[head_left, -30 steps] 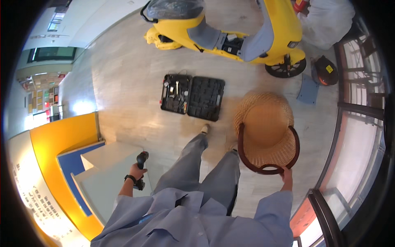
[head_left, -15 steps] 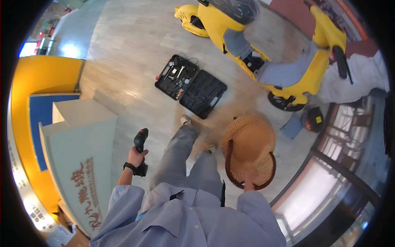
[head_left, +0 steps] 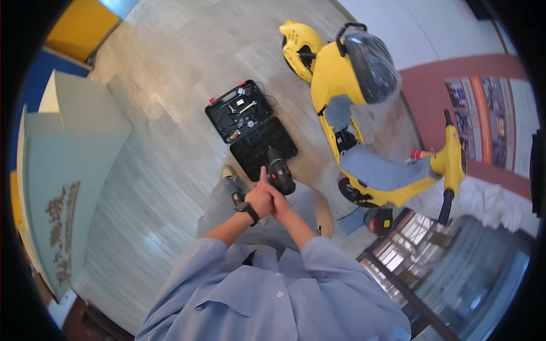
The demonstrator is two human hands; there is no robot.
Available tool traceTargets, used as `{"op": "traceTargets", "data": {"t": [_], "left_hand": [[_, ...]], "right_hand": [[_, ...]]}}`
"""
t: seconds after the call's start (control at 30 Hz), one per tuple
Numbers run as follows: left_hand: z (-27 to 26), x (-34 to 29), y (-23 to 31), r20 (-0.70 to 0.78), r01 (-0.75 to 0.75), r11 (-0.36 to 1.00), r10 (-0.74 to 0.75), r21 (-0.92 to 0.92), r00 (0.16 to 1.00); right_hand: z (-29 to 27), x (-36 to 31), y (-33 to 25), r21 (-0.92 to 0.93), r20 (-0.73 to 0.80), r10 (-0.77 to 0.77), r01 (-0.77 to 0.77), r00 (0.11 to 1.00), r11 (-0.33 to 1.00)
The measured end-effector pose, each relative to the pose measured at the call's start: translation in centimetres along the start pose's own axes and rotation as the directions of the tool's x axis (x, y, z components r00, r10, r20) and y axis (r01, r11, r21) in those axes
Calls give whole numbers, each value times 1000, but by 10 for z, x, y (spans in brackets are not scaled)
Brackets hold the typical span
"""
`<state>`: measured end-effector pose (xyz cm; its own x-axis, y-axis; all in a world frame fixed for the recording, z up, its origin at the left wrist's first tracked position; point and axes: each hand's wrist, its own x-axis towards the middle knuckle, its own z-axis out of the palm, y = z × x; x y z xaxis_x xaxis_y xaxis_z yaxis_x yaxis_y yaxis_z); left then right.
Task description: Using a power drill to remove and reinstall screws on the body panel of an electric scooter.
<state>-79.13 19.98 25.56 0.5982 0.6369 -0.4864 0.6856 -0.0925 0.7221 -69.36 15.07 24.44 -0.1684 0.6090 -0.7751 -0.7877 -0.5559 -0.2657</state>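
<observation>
In front of my body, a black cordless drill (head_left: 280, 175) points away from me over the tool case. My left hand (head_left: 257, 200), with a dark watch on its wrist, is closed around the drill's handle. Against it, my right hand (head_left: 278, 203) is closed on the same handle, and the two hands overlap. Their fingers partly hide the grip. Just beyond the drill lies an open black tool case (head_left: 239, 111) with a wrench and other tools in one half. The drill overlaps the edge of its other half.
A yellow scooter (head_left: 387, 174) stands on the right, its seat wrapped in plastic. Beside its wheel are a blue flat piece (head_left: 352, 221) and a dark round object (head_left: 379, 220). A woven seat (head_left: 323, 215) shows past my right arm. A pale counter (head_left: 68, 170) stands left.
My left hand has brought the drill in from the left to the middle. My right hand has left the woven seat and joined it on the handle. The view has turned.
</observation>
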Motion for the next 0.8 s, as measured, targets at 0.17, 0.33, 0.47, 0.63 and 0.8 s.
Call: {"op": "traceTargets", "data": {"t": [0.17, 0.33, 0.47, 0.63, 0.8], "left_hand": [[56, 57, 23, -6, 307, 944, -310, -124, 951], [108, 119, 22, -105, 473, 881, -470, 1, 876], [131, 157, -10, -66, 482, 861, -497, -163, 865], [187, 201, -87, 128, 415, 904, -426, 104, 896], [233, 189, -117, 463, -2, 943, -162, 334, 872]], "right_hand": [[-78, 56, -35, 83, -168, 117, -105, 979, 991], [-223, 153, -47, -40, -292, 185, -205, 939, 978], [-231, 172, -113, -495, -380, 150, -338, 913, 800], [-269, 199, -162, -571, -429, 2, -273, 903, 774], [-217, 213, -166, -443, -316, -2, -146, 949, 884]]}}
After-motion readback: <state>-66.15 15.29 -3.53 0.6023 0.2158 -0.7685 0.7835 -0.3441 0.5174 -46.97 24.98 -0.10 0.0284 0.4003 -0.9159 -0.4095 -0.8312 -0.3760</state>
